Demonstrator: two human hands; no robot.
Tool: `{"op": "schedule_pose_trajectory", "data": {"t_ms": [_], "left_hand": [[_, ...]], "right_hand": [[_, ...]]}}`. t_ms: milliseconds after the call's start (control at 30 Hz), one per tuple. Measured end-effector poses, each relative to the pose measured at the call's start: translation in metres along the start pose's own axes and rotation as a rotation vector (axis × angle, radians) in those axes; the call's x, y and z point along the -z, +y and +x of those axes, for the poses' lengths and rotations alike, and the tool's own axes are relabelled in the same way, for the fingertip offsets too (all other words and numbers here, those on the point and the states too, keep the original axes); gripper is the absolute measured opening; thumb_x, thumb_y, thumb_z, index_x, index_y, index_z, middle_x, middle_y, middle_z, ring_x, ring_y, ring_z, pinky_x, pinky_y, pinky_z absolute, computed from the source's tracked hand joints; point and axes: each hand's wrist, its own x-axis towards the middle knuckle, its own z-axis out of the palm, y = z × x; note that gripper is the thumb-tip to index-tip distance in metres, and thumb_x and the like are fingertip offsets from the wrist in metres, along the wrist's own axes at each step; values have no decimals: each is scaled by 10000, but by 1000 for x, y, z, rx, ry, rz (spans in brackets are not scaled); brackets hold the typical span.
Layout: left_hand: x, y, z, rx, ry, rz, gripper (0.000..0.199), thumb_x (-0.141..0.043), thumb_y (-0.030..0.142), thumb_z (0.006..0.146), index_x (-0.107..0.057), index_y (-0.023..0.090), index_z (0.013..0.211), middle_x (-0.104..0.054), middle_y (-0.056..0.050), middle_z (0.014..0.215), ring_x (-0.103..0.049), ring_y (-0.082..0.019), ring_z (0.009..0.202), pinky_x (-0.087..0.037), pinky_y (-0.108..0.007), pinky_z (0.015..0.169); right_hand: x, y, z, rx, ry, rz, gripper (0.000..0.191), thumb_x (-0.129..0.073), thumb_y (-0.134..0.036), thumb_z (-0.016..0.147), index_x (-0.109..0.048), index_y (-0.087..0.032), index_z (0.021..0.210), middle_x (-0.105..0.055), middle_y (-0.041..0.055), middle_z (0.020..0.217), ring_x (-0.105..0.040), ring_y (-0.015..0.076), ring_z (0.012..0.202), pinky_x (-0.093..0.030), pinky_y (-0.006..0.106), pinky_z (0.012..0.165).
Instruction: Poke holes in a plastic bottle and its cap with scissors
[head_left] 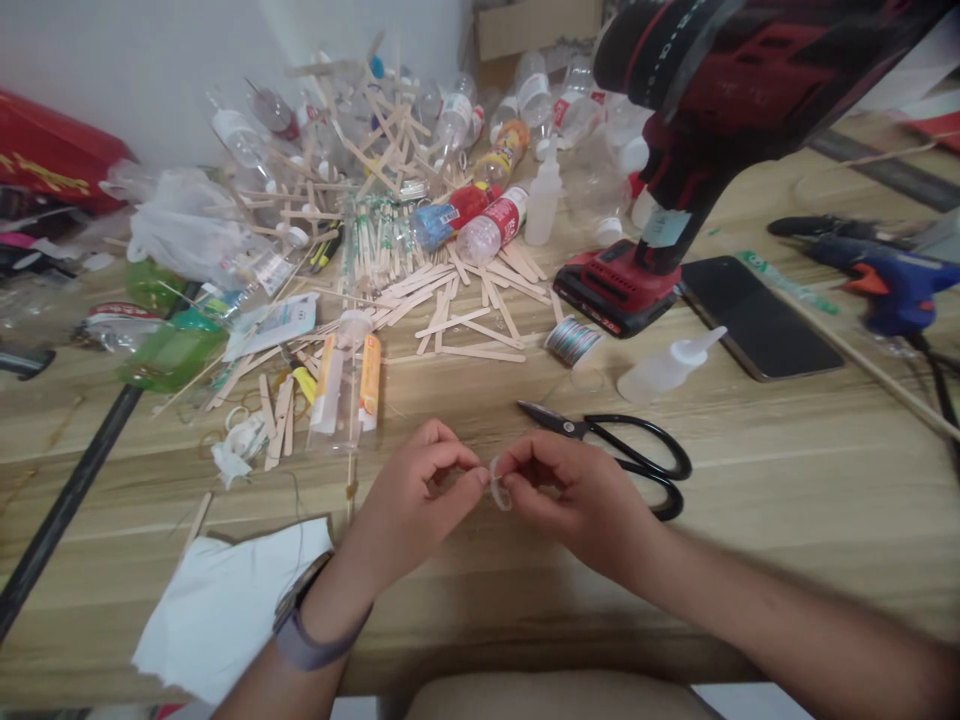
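Note:
Over the front middle of the table, my left hand (420,492) and my right hand (574,492) meet fingertip to fingertip. Between them is a small clear plastic ring (500,493), pinched by thumb and forefinger on either side. Any thread or finer piece at the fingertips is too small to make out. Black-handled scissors (592,428) lie just behind and partly under my right hand. Behind my left hand stands a cut clear bottle (346,385) with an orange label. A spool of multicoloured thread (573,342) sits farther back.
A red-and-black cordless drill (667,190) stands at the back right, near a phone (761,318), a glue bottle (667,368) and a blue glue gun (892,280). Wooden sticks (480,350) and several plastic bottles (495,225) crowd the back. White paper (232,610) lies front left.

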Motion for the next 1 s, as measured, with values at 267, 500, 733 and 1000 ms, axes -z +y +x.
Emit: {"op": "schedule_pose_trajectory", "data": {"t_ms": [267, 500, 733, 1000], "left_hand": [[-3, -8, 1, 61, -45, -151, 151, -641, 327, 788, -714, 201, 748, -515, -3, 765, -502, -143, 728, -384, -261, 607], [-6, -4, 1, 58, -6, -88, 95, -631, 230, 750, -711, 202, 707, -513, 8, 724, -504, -133, 676, -382, -256, 583], [-9, 2, -1, 27, 42, -16, 106, -599, 194, 733, -693, 190, 684, -502, 22, 722, -470, -104, 605, -367, -242, 552], [-14, 5, -4, -47, 121, 89, 128, -584, 105, 718, -658, 192, 658, -525, 16, 729, -511, -122, 668, -399, -241, 595]], "right_hand": [[1, -2, 1, 25, 5, -16, 109, -517, -183, 796, -627, -179, 796, -643, -1, 685, -574, 102, 589, -430, 181, 534], [0, -5, 1, 18, -13, -54, 117, -504, -163, 766, -618, -188, 779, -624, -8, 683, -536, 102, 581, -388, 192, 514], [0, -4, 2, -75, -66, 37, 95, -499, -183, 755, -593, -171, 747, -518, -35, 609, -418, 82, 534, -309, 200, 488], [-2, -2, 4, -217, -132, 195, 113, -525, -270, 760, -566, -168, 733, -454, -42, 589, -360, 83, 527, -261, 207, 462]]}}
